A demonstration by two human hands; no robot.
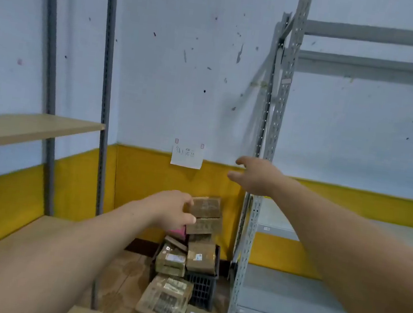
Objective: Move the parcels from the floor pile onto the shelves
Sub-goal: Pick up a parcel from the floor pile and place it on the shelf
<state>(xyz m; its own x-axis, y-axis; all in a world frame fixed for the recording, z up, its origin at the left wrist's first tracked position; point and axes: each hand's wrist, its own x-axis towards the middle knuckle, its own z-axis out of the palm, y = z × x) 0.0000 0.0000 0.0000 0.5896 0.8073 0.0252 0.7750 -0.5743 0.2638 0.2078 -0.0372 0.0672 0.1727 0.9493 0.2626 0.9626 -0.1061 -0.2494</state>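
Several brown cardboard parcels [168, 301] are piled on the floor in the corner, some stacked in a black crate [202, 288]. My left hand [174, 211] reaches out to the top of the stack and grips the left end of the highest parcel [206, 207], which sits on another parcel [205, 225]. My right hand [255, 174] hovers higher up, in front of the grey metal shelf post, with fingers spread and holding nothing. A wooden shelf unit [28, 126] stands on the left and a grey metal shelf unit [299, 300] on the right.
A paper note [187, 156] is taped to the wall above the pile. A pink parcel [178, 231] shows under my left hand. The wall has a yellow lower band. The floor between the shelf units is patterned tile.
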